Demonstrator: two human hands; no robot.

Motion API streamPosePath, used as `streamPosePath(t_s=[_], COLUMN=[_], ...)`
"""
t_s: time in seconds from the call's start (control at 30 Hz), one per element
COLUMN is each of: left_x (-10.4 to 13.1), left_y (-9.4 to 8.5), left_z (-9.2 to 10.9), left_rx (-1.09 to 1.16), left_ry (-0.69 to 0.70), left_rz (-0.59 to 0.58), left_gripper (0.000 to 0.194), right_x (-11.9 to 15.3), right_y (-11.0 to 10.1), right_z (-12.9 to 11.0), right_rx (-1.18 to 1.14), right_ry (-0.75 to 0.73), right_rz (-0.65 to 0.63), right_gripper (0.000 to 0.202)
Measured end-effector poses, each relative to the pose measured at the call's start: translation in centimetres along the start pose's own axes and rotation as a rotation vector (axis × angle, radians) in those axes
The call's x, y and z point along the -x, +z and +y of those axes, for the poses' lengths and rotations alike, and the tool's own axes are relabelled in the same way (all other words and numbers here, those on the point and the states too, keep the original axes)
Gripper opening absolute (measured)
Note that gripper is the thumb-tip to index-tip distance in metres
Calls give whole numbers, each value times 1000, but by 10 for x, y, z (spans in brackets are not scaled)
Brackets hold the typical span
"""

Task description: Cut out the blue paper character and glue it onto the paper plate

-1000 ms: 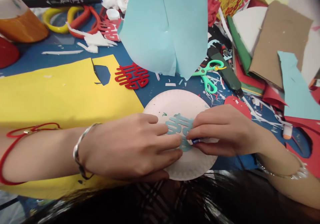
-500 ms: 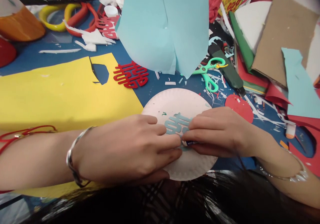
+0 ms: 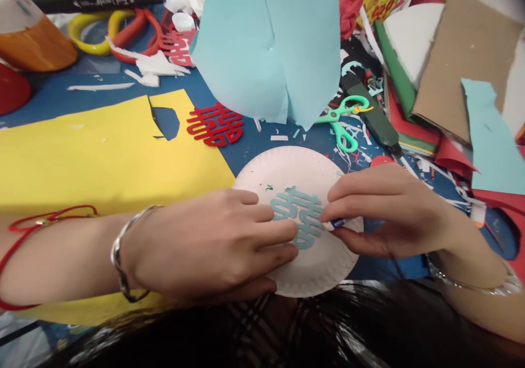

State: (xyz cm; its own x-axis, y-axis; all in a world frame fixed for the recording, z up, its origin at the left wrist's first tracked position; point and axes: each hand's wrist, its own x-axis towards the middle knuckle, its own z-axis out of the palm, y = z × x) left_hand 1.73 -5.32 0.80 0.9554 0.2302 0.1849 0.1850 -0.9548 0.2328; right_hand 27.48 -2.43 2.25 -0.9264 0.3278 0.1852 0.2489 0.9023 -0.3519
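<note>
A light-blue paper cut-out with a lattice-like character shape (image 3: 305,215) lies on a white paper plate (image 3: 287,163). My left hand (image 3: 217,242) rests over the plate's left side, its fingers slightly bent and their tips on the cut-out's left edge. That hand grips nothing that I can see. Over the plate's right side, my right hand (image 3: 385,209) pinches a small white-and-blue block (image 3: 335,224) between thumb and fingers. The block looks like an eraser, mostly hidden by the fingers, and its white end is beside the cut-out's right edge.
Beyond the plate lie a red cut-out (image 3: 215,124), green scissors (image 3: 340,117), a dark-handled tool (image 3: 377,119) and paper scraps. Yellow paper (image 3: 102,155) spreads at left, a large light-blue sheet (image 3: 266,45) at the back. Cardboard (image 3: 467,62) is stacked at right.
My right hand has moved right with the small white-and-blue block, off the cut-out, uncovering its right half. My left hand has stayed nearly in place.
</note>
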Motion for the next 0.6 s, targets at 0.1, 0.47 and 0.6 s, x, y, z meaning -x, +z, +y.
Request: streamPosePath(t_s=[0.1, 0.47, 0.6], left_x=[0, -1, 0], left_y=[0, 1, 0], left_z=[-1, -1, 0], left_rx=[-6, -57, -56], left_ry=[20, 43, 37], left_rz=[-7, -31, -44], left_gripper=[25, 29, 31], right_x=[1, -4, -4], right_y=[-1, 2, 1], right_z=[1, 0, 0], right_rx=[-11, 23, 35], right_ry=[-13, -101, -112], right_rz=[-55, -195, -194], right_gripper=[8, 16, 16])
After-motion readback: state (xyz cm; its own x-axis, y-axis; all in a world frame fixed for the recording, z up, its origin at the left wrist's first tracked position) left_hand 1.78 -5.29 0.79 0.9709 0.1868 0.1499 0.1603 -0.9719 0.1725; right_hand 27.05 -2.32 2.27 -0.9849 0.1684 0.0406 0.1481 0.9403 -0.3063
